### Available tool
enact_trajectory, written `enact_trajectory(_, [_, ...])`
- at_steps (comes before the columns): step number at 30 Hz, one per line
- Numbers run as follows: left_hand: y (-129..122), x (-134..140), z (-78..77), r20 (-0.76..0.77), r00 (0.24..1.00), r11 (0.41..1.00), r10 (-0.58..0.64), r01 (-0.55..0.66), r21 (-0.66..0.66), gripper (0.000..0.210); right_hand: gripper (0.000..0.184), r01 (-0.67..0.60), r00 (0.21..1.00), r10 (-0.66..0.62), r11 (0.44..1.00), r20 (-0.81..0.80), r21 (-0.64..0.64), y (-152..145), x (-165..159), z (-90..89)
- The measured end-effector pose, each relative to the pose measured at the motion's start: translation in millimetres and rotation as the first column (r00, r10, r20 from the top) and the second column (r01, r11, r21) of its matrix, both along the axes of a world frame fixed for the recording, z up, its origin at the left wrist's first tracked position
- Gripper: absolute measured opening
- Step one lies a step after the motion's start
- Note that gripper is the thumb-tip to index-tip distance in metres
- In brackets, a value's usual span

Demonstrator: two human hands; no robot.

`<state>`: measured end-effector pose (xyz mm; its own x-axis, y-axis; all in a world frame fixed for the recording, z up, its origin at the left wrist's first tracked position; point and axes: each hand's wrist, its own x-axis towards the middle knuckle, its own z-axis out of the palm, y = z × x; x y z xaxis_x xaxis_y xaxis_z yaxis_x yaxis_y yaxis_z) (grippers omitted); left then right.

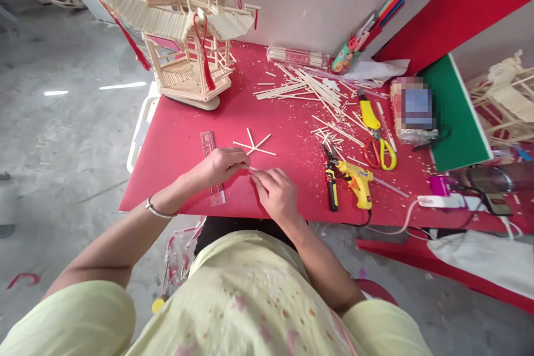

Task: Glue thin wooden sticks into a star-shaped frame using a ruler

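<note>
My left hand (225, 164) and my right hand (277, 192) meet over the front of the red table (179, 150). Their fingertips are pinched together on a thin pale stick (252, 169), mostly hidden by the fingers. Just beyond them lies a star-shaped figure of thin wooden sticks (255, 147), its arms spreading from one centre; the left hand covers its near side. A clear ruler (217, 194) lies partly under my left wrist.
A wooden stick pavilion (189, 67) with red tassels stands at the back left. Loose sticks (317, 89) are scattered behind. At right lie pliers (331, 183), a yellow glue gun (357, 183), scissors (381, 153), a yellow-handled cutter (367, 111) and a power strip (442, 201) with cables.
</note>
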<state>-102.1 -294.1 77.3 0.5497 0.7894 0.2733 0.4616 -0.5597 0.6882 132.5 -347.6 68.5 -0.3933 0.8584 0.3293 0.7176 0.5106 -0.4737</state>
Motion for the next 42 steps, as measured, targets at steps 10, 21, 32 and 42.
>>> enact_trajectory(10, [24,27,5.3,0.051,0.997,0.985,-0.050,0.057,-0.160,0.024,0.024,0.154,0.988,-0.153,0.987,-0.031,0.044,12,11,-4.9])
enact_trajectory(21, [32,0,1.7,0.181,0.849,0.851,0.497,-0.518,0.088,0.023,0.025,0.300,0.953,-0.302,0.951,0.026,0.080,25,20,-19.8])
enact_trajectory(32, [-11,37,8.9,0.172,0.871,0.781,0.460,-0.304,-0.546,0.028,0.027,0.301,0.952,-0.295,0.952,-0.081,0.062,22,21,-22.3])
enact_trajectory(42, [-46,103,3.3,0.381,0.521,0.430,0.764,0.029,-0.902,0.056,0.025,0.226,0.957,-0.198,0.967,-0.211,0.119,1,17,-11.2])
